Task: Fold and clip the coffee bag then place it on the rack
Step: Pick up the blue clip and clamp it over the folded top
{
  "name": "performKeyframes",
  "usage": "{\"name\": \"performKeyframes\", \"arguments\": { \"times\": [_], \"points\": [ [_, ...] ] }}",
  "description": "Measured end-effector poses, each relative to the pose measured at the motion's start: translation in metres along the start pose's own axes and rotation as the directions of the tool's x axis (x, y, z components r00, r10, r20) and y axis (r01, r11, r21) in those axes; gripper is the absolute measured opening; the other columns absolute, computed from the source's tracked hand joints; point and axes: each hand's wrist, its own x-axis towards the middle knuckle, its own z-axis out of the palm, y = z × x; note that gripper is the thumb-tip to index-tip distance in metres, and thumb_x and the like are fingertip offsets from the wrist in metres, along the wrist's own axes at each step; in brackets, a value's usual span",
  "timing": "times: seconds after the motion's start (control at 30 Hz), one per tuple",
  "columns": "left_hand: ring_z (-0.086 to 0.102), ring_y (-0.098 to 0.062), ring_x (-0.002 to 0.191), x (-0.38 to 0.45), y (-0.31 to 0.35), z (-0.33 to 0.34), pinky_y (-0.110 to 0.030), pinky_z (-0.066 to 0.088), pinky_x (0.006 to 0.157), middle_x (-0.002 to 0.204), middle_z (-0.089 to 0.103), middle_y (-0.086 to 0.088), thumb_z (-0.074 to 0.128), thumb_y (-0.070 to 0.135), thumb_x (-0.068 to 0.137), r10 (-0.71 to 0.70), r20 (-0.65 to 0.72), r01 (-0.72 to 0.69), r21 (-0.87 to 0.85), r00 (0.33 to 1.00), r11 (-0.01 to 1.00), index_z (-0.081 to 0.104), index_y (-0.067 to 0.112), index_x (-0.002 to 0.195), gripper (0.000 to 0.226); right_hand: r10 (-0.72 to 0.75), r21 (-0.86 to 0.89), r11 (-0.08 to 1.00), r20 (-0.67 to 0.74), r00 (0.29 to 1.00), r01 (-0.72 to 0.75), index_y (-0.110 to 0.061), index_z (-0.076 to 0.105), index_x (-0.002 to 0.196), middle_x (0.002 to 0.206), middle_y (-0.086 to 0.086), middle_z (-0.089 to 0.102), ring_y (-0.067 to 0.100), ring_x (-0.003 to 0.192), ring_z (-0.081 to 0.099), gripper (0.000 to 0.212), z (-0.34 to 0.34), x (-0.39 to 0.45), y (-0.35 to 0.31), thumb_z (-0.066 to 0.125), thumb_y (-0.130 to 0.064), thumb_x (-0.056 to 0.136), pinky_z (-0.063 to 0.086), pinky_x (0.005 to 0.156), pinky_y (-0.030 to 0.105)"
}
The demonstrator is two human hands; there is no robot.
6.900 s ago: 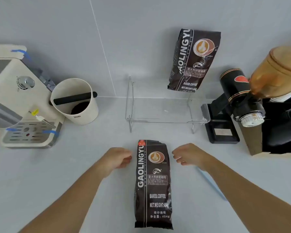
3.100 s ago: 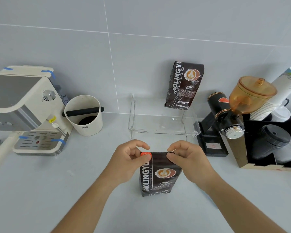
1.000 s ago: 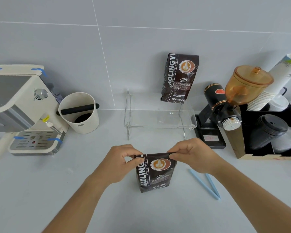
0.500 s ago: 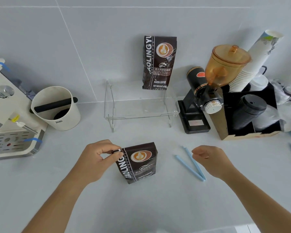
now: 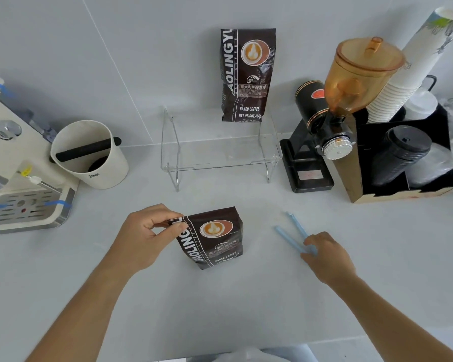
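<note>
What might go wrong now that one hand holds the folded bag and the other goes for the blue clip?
The left hand alone pinches one corner of the coffee bag, so the fold may spring open or the upright bag tip. The right hand only touches the hinge end of the open blue clip, so it could slide away on the smooth counter.

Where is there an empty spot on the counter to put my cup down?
Bare counter lies in front of the folded coffee bag, between the two arms. More lies between the knock box and the left hand. The clear rack is free left of the second bag. The right side by the grinder is crowded.
</note>
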Motion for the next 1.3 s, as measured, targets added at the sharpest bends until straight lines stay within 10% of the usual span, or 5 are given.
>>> {"name": "performKeyframes", "arguments": {
  "times": [0.43,0.6,0.9,1.07,1.3],
  "points": [
    [0.068,-0.009,0.075,0.000,-0.003,0.001,-0.009,0.048,0.071,0.083,0.071,0.008,0.073,0.001,0.082,-0.001,-0.001,0.000,-0.024,1.000,1.000,0.076,0.034,0.083,0.032,-0.061,-0.009,0.998,-0.054,0.997,0.061,-0.016,0.069,0.090,0.090,-0.002,0.055,0.021,0.069,0.056,0.012,-0.001,-0.003,-0.009,0.062,-0.025,0.090,0.044,0.058,0.028],
    [0.068,-0.008,0.077,0.001,-0.007,0.002,-0.009,0.049,0.071,0.084,0.071,0.009,0.073,0.002,0.082,0.003,-0.004,-0.003,-0.024,1.000,1.000,0.076,0.036,0.084,0.034,-0.143,0.200,0.964,-0.176,0.974,0.178,-0.019,0.070,0.087,0.089,-0.002,0.064,0.017,0.073,0.061,0.002,-0.022,-0.010,-0.035,0.070,-0.020,0.085,0.043,0.055,0.018],
    [0.068,-0.009,0.074,0.005,-0.006,0.002,-0.009,0.048,0.069,0.082,0.071,0.010,0.074,0.004,0.082,-0.004,-0.012,0.003,-0.064,1.000,0.998,0.075,0.037,0.083,0.033,-0.437,0.298,0.772,-0.391,0.810,0.561,-0.012,0.073,0.086,0.086,-0.003,0.072,0.021,0.070,0.066,0.013,-0.079,-0.032,-0.098,0.077,-0.003,0.078,0.061,0.065,0.040],
    [0.065,-0.007,0.068,0.010,-0.005,0.002,-0.010,0.045,0.063,0.078,0.069,0.013,0.075,0.006,0.082,-0.035,-0.016,0.034,-0.072,0.999,0.997,0.076,0.029,0.083,0.024,-0.561,0.237,0.716,-0.363,0.744,0.657,-0.015,0.076,0.093,0.100,-0.009,0.072,0.006,0.092,0.065,0.020,-0.101,-0.035,-0.115,0.080,-0.005,0.076,0.048,0.065,0.004],
    [0.067,-0.010,0.070,0.009,-0.007,0.001,-0.013,0.048,0.063,0.080,0.071,0.006,0.075,0.005,0.081,-0.070,-0.025,0.066,-0.152,0.997,0.986,0.077,0.035,0.081,0.030,-0.701,0.110,0.659,-0.267,0.661,0.744,-0.011,0.077,0.094,0.104,-0.008,0.070,-0.024,0.094,0.052,0.018,-0.116,-0.035,-0.135,0.079,-0.004,0.078,0.035,0.065,-0.008]
  ]
}}
